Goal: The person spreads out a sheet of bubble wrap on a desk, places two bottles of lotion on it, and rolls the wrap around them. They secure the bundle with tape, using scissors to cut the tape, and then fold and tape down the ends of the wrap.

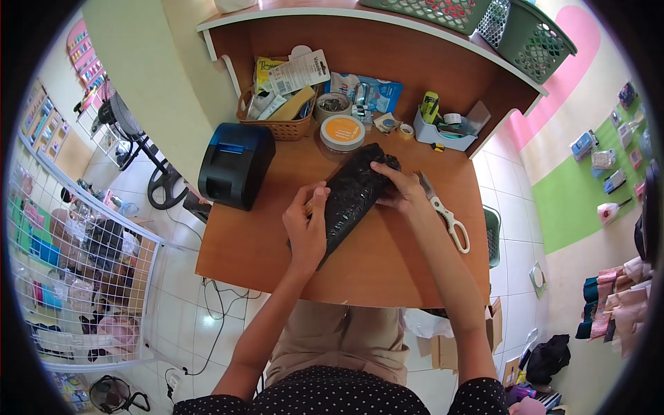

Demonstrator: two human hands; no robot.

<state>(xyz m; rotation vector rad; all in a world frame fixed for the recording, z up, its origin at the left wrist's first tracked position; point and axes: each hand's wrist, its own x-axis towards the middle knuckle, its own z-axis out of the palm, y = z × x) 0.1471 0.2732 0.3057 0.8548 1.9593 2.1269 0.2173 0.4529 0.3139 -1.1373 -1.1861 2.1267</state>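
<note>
Left hand [306, 225] and right hand [401, 188] clamped on black parcel [354, 197], mid-desk [263, 256]; scissors [446, 216] just right, printer [235, 164] left, front edge bare.

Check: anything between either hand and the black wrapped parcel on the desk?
Nothing visible. The left hand grips the black wrapped parcel at its near end and the right hand presses on its far end. The scissors lie apart, beside the right hand.

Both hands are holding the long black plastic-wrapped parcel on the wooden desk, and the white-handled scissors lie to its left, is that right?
Not quite. In the head view, the white-handled scissors lie to the right of the long black plastic-wrapped parcel, beside the right hand. The left hand grips the parcel's near end.
</note>
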